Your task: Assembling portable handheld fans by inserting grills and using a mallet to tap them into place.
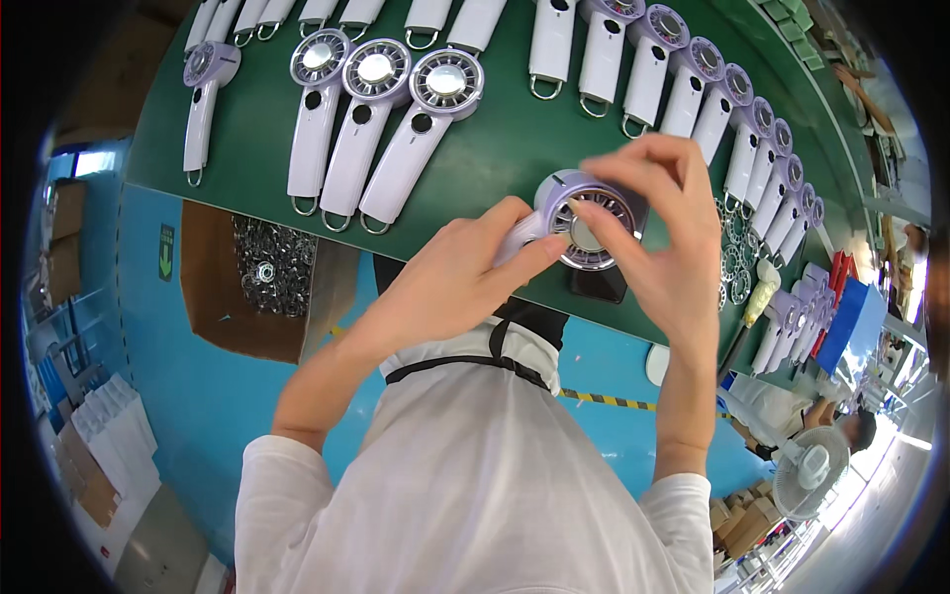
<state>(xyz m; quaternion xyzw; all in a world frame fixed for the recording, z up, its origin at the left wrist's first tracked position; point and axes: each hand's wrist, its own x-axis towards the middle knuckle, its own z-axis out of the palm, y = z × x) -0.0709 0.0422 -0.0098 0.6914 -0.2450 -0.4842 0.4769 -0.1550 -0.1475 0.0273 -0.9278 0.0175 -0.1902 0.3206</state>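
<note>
Both hands, left hand [450, 282] and right hand [668, 233], hold a lilac handheld fan [584, 223] over the green tabletop [495, 148], above the blue floor [198, 396].

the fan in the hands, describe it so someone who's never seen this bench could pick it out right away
On the green bench, below the rows of white handheld fans lying flat, look near the front edge. The fan there is the only one held: left hand grips its handle, right hand touches its round grille.

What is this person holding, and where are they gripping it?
A lilac handheld fan. The left hand grips its white handle just below the round head; the right hand has its fingertips on the front grille.
</note>
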